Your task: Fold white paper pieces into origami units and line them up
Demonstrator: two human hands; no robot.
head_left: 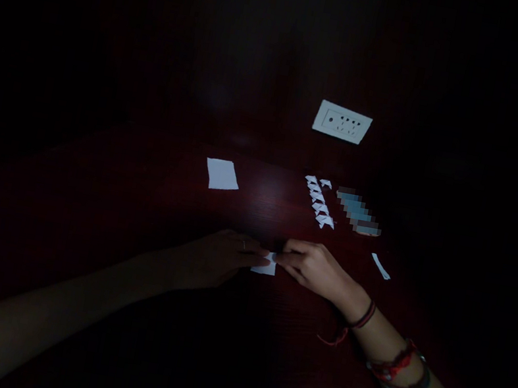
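A small white piece of paper (264,268) lies on the dark red table close in front of me. My left hand (222,256), in shadow with a ring on one finger, reaches in from the left; its extended fingers press the paper down. From the right, my right hand (309,266) has its thumb and fingertips pinched together at the paper's right edge. The right fingertips partly cover that edge, so the exact grip is hard to see. Woven bands and a bangle circle the right wrist and forearm.
Farther back lies a stack of white paper sheets (222,175). A row of small folded paper pieces (318,202) stands right of centre, beside a blurred phone-like object (358,213). Narrow paper strips (380,266) lie at the right. A socket plate (342,122) is on the wall behind.
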